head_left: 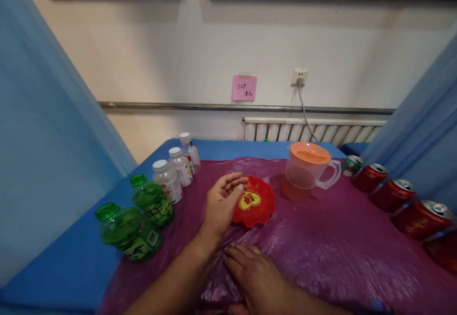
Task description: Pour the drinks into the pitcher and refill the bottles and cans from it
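My left hand (224,201) is raised at the left edge of a red scalloped plate (262,210), covering part of it. Its fingers are loosely bent, with the thumb apart and nothing held. Closer to me, my right hand (252,272) lies flat, palm down, on the purple plastic sheet (321,258). The plate has a yellow heart-shaped print in its middle. Behind it to the right stands a clear measuring jug (302,176) with an orange lid (310,153) and a handle on its right side. Neither hand touches the jug.
Green bottles (130,234) and clear white-capped bottles (167,181) line the left side. Several red cans (394,195) and a green can (352,165) line the right. Blue curtains (53,115) hang at both sides; a wall with a radiator (321,123) is behind the table.
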A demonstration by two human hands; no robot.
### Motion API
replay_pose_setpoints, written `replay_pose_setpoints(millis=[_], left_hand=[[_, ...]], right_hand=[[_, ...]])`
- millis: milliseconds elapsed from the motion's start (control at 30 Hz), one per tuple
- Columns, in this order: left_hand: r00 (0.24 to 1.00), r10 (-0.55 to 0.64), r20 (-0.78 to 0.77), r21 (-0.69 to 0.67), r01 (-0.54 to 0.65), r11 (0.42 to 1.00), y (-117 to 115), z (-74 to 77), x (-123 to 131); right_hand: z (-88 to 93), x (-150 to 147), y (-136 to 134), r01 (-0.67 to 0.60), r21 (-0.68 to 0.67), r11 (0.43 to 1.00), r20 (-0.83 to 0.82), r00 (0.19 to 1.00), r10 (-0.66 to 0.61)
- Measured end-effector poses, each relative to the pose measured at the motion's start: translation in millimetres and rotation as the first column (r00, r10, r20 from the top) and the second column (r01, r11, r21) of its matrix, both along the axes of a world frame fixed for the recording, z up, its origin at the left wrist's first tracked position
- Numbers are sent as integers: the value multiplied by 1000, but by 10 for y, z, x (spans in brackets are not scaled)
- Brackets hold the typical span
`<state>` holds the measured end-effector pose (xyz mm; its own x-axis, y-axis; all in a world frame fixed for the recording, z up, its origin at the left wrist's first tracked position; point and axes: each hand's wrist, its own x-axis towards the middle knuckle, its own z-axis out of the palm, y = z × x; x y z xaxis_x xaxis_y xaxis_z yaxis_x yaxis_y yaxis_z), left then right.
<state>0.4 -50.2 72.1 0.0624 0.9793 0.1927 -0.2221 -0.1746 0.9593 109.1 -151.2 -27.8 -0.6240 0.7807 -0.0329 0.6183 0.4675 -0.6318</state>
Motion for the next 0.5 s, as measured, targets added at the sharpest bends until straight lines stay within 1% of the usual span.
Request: replay_pose_setpoints(millis=[67, 100, 133, 167, 200, 233, 300, 333, 367, 400, 433, 467, 500], left_hand=[[996, 13, -86, 48, -9, 999, -159, -17, -97], [988, 47, -146, 102, -32, 994, -260, -39, -166], [972, 113, -208, 181, -75, 981, -368, -72, -247], [942, 203, -265, 280, -126, 952, -475, -112, -339], [899, 310, -308, 378, -183, 907, -575, -157, -440], [848, 416, -328, 472, -235, 850, -660, -203, -548], [730, 612, -305, 612, -342, 713, -769, -276, -775], [663, 701, -261, 658, -410, 632, -792, -299, -892], [588, 777, -225, 683, -473, 556, -797, -312, -1008], [509, 832, -221, 681, -530, 505, -788, -317, -1123], [417, 870, -265, 651, -588, 480, -767, -319, -1235], [278, 913, -299, 644, -647, 408, -739, -322, -1343], [161, 923, -350, 620, -698, 357, -707, -329, -1446]], right_hand=[[-33, -17, 0, 17, 12, 1000, -5, 1000, -16], [-50, -25, 3, 20, 16, 1000, -7, 1000, -20], [-63, -28, 6, 17, 17, 1000, -9, 1000, -17], [-71, -25, 11, 9, 15, 1000, -12, 1000, -9], [-70, -14, 16, -3, 11, 1000, -18, 1000, 3], [-60, 7, 21, -20, 6, 1000, -29, 999, 21], [-5, 86, 23, -62, 3, 998, -59, 996, 62], [36, 141, 18, -82, 6, 997, -71, 994, 82], [84, 207, 8, -98, 14, 995, -81, 992, 99], [135, 279, -7, -107, 25, 994, -88, 990, 109], [185, 356, -27, -104, 38, 994, -93, 990, 107], [229, 436, -50, -88, 47, 995, -95, 991, 92], [265, 517, -75, -64, 49, 997, -92, 993, 68]])
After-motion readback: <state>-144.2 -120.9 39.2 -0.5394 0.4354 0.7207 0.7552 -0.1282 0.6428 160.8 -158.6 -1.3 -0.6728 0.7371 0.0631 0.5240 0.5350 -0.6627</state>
